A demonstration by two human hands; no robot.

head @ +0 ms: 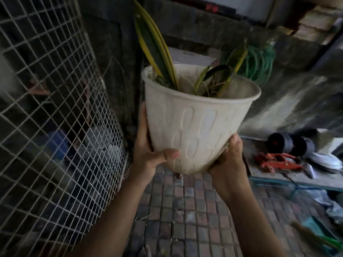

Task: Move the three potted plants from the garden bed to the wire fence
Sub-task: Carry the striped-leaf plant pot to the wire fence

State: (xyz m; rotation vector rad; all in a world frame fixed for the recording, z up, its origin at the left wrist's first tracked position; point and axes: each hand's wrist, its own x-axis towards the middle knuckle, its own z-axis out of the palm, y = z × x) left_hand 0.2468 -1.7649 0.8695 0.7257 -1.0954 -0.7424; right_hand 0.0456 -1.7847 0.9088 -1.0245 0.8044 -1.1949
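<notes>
A cream plastic pot (196, 123) with embossed ovals is held up in the air at the middle of the view. Long green leaves with yellow edges (154, 51) stand in it. My left hand (150, 153) grips its lower left side, thumb across the front. Under its lower right side sits my right hand (230, 162), cupping the base. The white wire fence (50, 108) rises at the left, close to the pot but apart from it. The other potted plants are out of view.
Small square paving tiles (185, 210) cover the ground below. A low ledge (297, 180) at the right carries an orange tool (278, 162), black round objects (289, 143) and white plates. A coiled green hose (258, 60) hangs on the dark wall behind.
</notes>
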